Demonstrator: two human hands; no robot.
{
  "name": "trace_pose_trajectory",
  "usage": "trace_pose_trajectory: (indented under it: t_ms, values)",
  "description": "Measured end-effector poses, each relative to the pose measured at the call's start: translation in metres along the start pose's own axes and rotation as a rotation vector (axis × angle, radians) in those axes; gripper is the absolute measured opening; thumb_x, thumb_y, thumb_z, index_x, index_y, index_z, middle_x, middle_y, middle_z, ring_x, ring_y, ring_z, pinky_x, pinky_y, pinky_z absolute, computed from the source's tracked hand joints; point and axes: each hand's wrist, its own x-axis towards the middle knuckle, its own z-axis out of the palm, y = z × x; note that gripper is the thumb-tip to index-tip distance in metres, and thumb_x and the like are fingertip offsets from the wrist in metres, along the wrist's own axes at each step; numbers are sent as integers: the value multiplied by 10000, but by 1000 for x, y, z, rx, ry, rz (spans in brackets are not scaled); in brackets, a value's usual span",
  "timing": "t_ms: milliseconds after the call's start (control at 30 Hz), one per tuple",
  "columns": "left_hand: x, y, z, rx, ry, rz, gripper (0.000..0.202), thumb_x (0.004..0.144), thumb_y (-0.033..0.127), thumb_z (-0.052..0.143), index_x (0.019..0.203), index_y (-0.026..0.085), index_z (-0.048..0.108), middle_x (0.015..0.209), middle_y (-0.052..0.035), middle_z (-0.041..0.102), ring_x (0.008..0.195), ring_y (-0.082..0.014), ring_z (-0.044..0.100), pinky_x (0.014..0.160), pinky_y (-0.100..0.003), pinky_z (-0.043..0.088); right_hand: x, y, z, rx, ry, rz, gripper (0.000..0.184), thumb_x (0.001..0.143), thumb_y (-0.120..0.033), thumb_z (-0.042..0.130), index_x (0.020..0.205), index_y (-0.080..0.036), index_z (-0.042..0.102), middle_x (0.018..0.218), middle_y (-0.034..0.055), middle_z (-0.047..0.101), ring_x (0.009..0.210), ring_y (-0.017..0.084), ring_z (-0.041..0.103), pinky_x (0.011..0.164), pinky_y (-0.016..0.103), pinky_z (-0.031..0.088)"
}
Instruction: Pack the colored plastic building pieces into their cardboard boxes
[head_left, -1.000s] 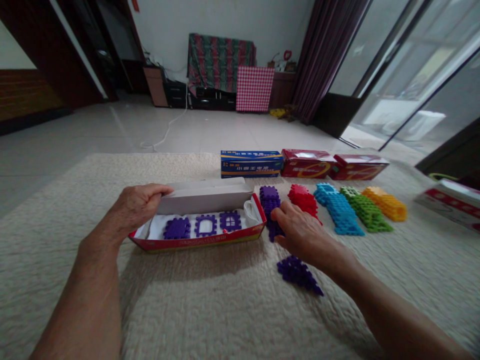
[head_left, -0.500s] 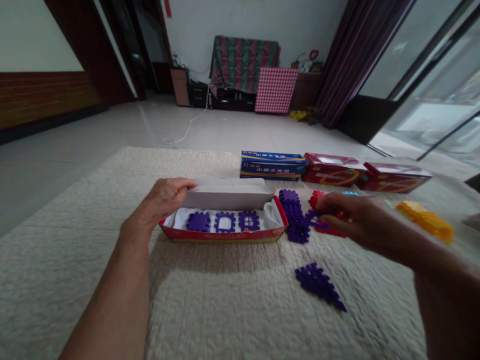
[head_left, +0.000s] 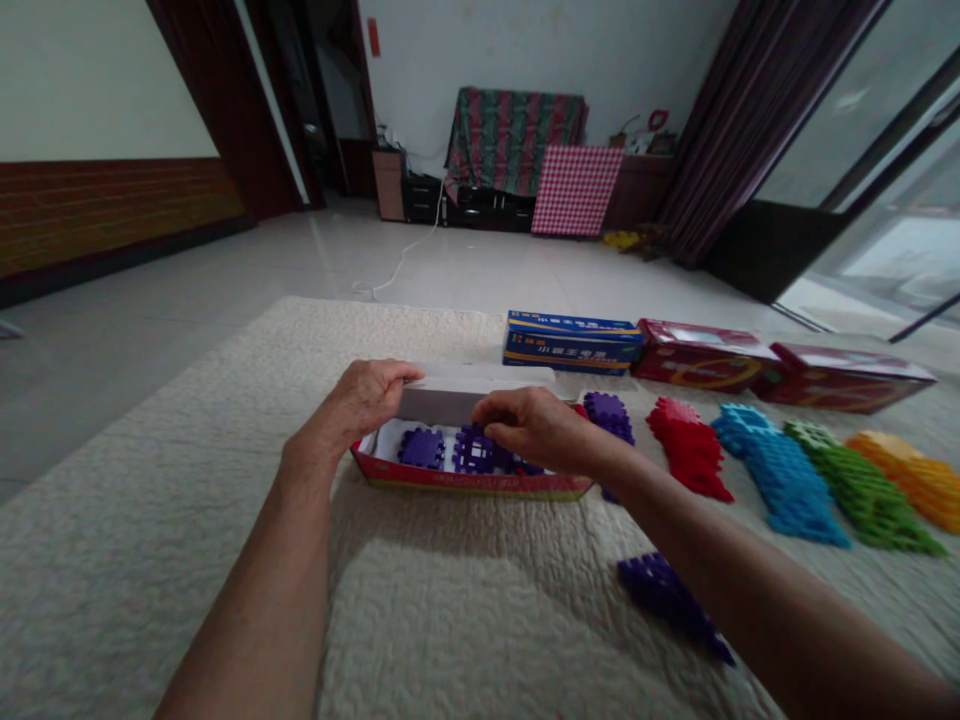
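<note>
An open red box (head_left: 450,484) with a white inside sits on the quilted cover. My left hand (head_left: 366,402) pinches the raised white lid (head_left: 517,376) at its left end. Over the box, my right hand (head_left: 536,428) is closed on a purple window-patterned tile (head_left: 472,452), low among the contents. Left of it, a solid purple tile (head_left: 421,448) lies on the white lining. My right hand and wrist hide most of the box's right part. Just beyond the box's right end is a stack of purple tiles (head_left: 609,412), partly covered by my forearm.
Purple triangular pieces (head_left: 660,590) lie nearer me, beside my right forearm. Rows of red (head_left: 686,450), blue (head_left: 780,475), green (head_left: 862,490) and orange tiles (head_left: 911,475) spread rightward. Behind stand a blue box (head_left: 574,345) and two dark red boxes (head_left: 705,355).
My right hand has moved left from beside the purple stack into the box, carrying the purple tile. My left hand stays on the lid. The view has shifted slightly left.
</note>
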Motion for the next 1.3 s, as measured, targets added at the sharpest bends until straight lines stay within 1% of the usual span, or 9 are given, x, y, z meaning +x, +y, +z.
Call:
trace_pose_trajectory:
  t_ms: [200,400,600,733,900,1000,1100,1200,1300]
  values:
    - [0,0,0,-15,8,5,416,799,85,425,1013,210,759,1041,-24,767,975,-166,715,945,-320,540,5,-3,5,-51,-66,35,277,780,-85,513,947,-173,716,764,9,707,636,110,582,603,221,424]
    - [0,1,0,-3,11,4,426,793,79,420,1018,209,758,1048,-19,765,981,-166,713,948,-321,542,8,-6,6,-152,-31,30,267,781,-74,523,922,-180,723,821,25,728,709,125,609,681,231,441]
    - [1,2,0,5,1,-12,421,790,78,430,1015,216,758,1045,-12,766,980,-163,713,953,-320,540,7,-7,6,-210,-39,52,266,792,-75,520,924,-174,729,861,42,742,739,137,626,699,236,448]
    - [0,1,0,2,5,1,419,791,84,428,1018,206,759,1053,-23,764,983,-173,713,952,-329,539,5,-6,6,-212,-25,37,282,805,-50,507,931,-165,730,876,53,744,756,142,636,705,237,450]
    - [0,0,1,-16,10,10,421,789,85,428,1017,213,758,1041,-22,768,977,-169,714,944,-324,540,3,-6,5,-184,-3,-3,282,846,-54,502,972,-184,719,937,52,749,819,141,655,767,240,469]
    - [0,0,0,-15,0,6,420,786,88,430,1017,216,758,1046,-19,767,983,-168,712,943,-318,538,-6,-8,-8,-163,47,-57,283,850,-57,496,989,-178,711,945,55,744,836,141,655,778,248,474]
    - [0,1,-1,-17,-6,-7,422,788,97,423,1016,209,760,1049,-30,765,978,-182,713,948,-328,533,-27,-4,-31,-137,159,-89,232,872,-130,498,963,-176,706,913,45,732,800,141,649,737,261,481]
    - [0,2,-1,-14,-17,-16,426,789,115,411,1018,190,763,1046,-49,765,977,-211,714,954,-355,528,-58,12,-54,-144,279,-13,195,886,-243,518,925,-182,699,875,40,719,756,150,642,692,279,487]
    - [1,1,0,-8,-27,-32,435,785,139,402,1029,171,762,1047,-64,764,979,-228,713,949,-365,527,-90,36,-67,-241,335,106,170,868,-256,534,888,-190,689,826,31,700,721,154,630,674,289,486]
